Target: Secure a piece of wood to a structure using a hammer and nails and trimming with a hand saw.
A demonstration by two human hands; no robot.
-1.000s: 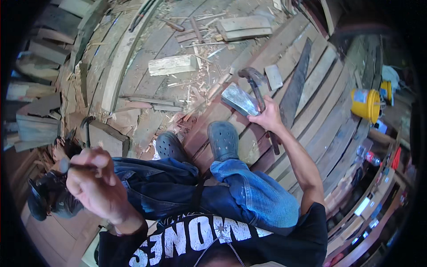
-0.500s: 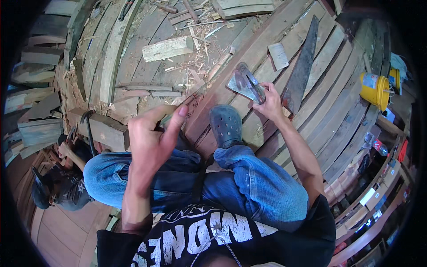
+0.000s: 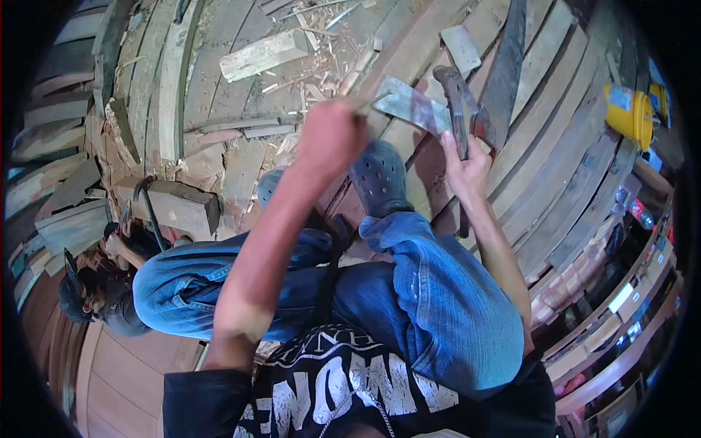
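My left hand (image 3: 332, 135), closed in a fist over my left foot, holds a thin tool (image 3: 369, 106) whose tip reaches the end of a flat grey metal block (image 3: 405, 102). My right hand (image 3: 467, 157) grips that block together with a dark curved bar tool (image 3: 453, 95), which runs down behind my fingers. A long dark saw blade (image 3: 504, 80) with a red part at its lower end lies just right of my right hand. A small pale slab (image 3: 461, 51) rests beyond the tools.
A co-worker (image 3: 109, 292) sits at left by scrap wood. A hooked bar (image 3: 150, 212) stands near a squared timber (image 3: 186, 204). A pale wood block (image 3: 263, 55) lies among shavings on the plank floor. A yellow bucket (image 3: 628, 113) and red-labelled bottle (image 3: 641, 214) are at right.
My left hand has swung up and right from beside my left leg to the metal block. My right hand has moved slightly up and right with the block and bar.
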